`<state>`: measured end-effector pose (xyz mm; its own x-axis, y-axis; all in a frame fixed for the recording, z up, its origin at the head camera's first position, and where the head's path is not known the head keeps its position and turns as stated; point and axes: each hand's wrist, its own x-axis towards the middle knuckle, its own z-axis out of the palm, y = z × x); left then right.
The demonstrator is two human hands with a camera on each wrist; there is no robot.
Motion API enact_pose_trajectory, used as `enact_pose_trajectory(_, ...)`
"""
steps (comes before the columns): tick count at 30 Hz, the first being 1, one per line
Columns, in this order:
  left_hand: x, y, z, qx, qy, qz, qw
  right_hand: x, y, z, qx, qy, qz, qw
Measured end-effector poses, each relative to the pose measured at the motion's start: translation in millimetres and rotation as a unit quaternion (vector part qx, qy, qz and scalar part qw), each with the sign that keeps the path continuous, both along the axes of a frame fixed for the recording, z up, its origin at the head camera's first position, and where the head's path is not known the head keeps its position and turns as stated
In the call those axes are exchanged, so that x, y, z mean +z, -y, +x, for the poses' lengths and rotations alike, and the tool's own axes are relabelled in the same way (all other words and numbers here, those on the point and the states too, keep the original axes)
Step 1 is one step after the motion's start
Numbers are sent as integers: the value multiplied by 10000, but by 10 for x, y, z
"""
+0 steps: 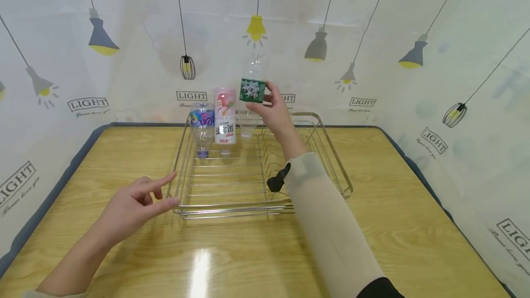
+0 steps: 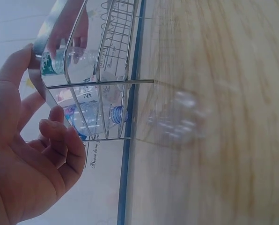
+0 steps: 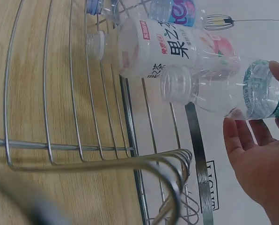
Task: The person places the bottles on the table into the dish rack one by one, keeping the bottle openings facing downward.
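My right hand (image 1: 275, 109) holds a clear plastic bottle with a green label (image 1: 252, 90) neck down over the back of a wire dish rack (image 1: 232, 205). In the right wrist view, the clear neck (image 3: 177, 85) of this bottle points into the rack, and the fingers lie around its label. Beside it, a pink and white labelled bottle (image 1: 225, 121) and a bottle with a blue and purple label (image 1: 202, 117) stand upside down in the rack. My left hand (image 1: 130, 208) touches the rack's left front corner with thumb and forefinger, its other fingers loosely bent.
The rack stands on a wood-grain table (image 1: 414, 224) and has curved wire dividers (image 1: 271, 155) on its right side. A small black piece (image 1: 278, 179) is seen by the right sleeve. Behind the table hangs a pale backdrop (image 1: 142, 68) printed with lamps.
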<state>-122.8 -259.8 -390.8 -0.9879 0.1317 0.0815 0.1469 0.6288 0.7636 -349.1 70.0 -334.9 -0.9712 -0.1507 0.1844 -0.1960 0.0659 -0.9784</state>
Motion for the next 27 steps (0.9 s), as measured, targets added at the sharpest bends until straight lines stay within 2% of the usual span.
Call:
enact_pose_trajectory(17, -30, 4, -13, 6, -94, 16, 10000, -80, -73, -35, 203, 207, 981, 9948)
enact_pose_trajectory(27, -40, -6, -12, 12, -79, -32, 10000, -154, -110, -29, 402, 544, 1327, 9888)
